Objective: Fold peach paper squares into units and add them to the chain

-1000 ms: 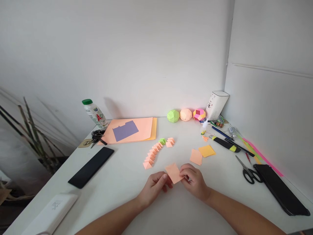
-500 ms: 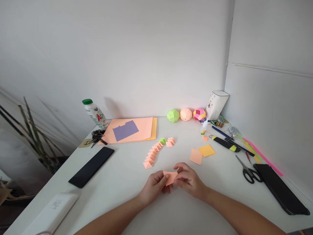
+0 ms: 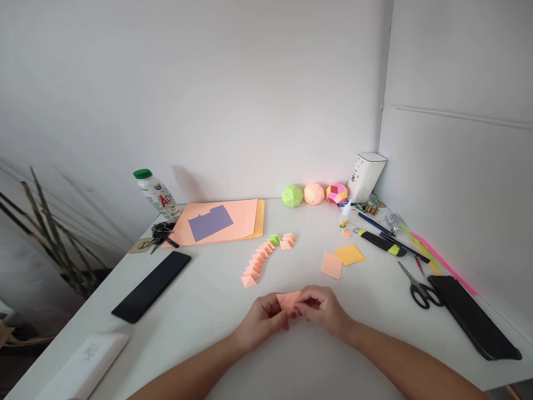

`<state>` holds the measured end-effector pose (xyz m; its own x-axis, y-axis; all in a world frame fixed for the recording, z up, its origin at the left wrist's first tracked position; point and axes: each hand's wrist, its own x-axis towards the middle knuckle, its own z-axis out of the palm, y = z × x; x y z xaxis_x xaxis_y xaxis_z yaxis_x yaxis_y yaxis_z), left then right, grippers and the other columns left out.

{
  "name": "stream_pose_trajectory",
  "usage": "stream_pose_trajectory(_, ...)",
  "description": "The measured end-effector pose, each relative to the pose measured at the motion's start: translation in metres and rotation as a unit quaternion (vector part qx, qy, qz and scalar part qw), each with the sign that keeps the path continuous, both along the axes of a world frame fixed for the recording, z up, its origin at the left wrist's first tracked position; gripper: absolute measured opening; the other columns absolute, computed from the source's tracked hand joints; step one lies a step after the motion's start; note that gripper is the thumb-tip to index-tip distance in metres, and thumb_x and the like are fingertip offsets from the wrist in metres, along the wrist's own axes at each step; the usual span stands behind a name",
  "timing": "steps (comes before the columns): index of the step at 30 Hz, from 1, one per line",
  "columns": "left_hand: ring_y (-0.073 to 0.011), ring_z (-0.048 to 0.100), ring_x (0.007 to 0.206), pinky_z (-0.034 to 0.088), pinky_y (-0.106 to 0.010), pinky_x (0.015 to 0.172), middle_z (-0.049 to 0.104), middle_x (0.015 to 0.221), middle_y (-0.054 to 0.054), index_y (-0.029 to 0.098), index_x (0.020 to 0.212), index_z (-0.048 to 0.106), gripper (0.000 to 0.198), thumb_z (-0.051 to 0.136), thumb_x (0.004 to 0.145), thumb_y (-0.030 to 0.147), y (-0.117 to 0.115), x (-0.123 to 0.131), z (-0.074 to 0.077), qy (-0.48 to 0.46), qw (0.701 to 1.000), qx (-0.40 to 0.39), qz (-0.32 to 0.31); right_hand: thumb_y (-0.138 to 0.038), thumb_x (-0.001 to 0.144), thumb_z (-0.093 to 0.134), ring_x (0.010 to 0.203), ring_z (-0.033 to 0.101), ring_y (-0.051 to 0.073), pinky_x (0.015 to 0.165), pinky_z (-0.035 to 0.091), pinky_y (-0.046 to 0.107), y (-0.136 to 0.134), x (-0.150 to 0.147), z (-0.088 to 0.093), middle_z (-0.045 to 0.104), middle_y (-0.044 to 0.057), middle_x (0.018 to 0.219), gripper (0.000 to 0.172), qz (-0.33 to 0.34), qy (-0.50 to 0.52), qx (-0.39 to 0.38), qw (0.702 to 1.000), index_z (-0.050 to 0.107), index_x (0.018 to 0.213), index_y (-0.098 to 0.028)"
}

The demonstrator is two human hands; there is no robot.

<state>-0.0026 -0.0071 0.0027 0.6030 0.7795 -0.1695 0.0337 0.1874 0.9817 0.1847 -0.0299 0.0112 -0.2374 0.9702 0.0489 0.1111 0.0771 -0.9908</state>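
Observation:
Between my hands is a small peach paper piece, held just above the table near its front middle. My left hand pinches its left side with the thumb in front. The fingers of my right hand close on its right edge. Beyond my hands, a curved row of folded peach paper units runs away from me. A green folded unit and a few more peach units sit at its far end. To the right lie peach paper squares and yellow squares.
Scissors, a black case, a cutter knife and a glue bottle lie on the right. Three paper balls stand by the wall. On the left are a phone, paper sheets, a bottle and a white box.
My right hand's fingers, earlier raised and apart at the paper's edge, have closed on it. The paper now looks narrower and more pointed. The whole view has shifted slightly.

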Motion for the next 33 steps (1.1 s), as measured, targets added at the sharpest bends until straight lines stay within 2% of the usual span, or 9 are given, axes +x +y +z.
stream_pose_trajectory(4, -0.0139, 0.057, 0.063, 0.042, -0.024, 0.057, 0.066, 0.07, -0.004, 0.012, 0.08, 0.064, 0.028, 0.068, 0.074, 0.039, -0.0016, 0.0018, 0.0051, 0.009, 1.0, -0.003, 0.0, -0.018, 0.078, 0.061, 0.062, 0.061, 0.014, 0.054, 0.048, 0.023, -0.0015, -0.0012, -0.001, 0.065, 0.002, 0.068, 0.01, -0.013, 0.004, -0.012, 1.0, 0.064, 0.069, -0.016)
stream_pose_trajectory(8, -0.0142, 0.057, 0.067, 0.044, -0.024, 0.058, 0.066, 0.081, -0.006, 0.013, 0.082, 0.066, 0.029, 0.06, 0.079, 0.041, -0.0012, 0.0042, 0.0096, -0.01, 1.0, 0.016, -0.02, -0.021, 0.08, 0.06, 0.057, 0.06, 0.013, 0.052, 0.048, 0.023, -0.0026, -0.0022, -0.0015, 0.065, 0.001, 0.064, 0.012, -0.013, 0.002, -0.011, 1.0, 0.063, 0.069, -0.016)
stream_pose_trajectory(12, -0.011, 0.052, 0.056, 0.043, -0.023, 0.054, 0.063, 0.073, -0.004, 0.013, 0.077, 0.066, 0.034, 0.057, 0.08, 0.046, -0.0002, 0.005, 0.0084, 0.006, 1.0, 0.021, -0.013, -0.024, 0.081, 0.059, 0.056, 0.059, 0.014, 0.05, 0.047, 0.024, -0.0026, -0.0028, -0.0034, 0.064, 0.002, 0.062, 0.015, -0.02, -0.02, -0.001, 1.0, 0.062, 0.068, -0.016)
stream_pose_trajectory(33, -0.0094, 0.049, 0.053, 0.042, -0.021, 0.052, 0.06, 0.066, -0.003, 0.013, 0.072, 0.066, 0.038, 0.053, 0.083, 0.046, -0.0002, 0.0051, 0.0096, 0.001, 0.999, 0.031, -0.016, -0.033, 0.081, 0.058, 0.049, 0.058, 0.013, 0.046, 0.047, 0.023, -0.0032, -0.0045, -0.0061, 0.061, 0.001, 0.056, 0.022, -0.048, -0.035, 0.035, 0.998, 0.061, 0.066, -0.017)
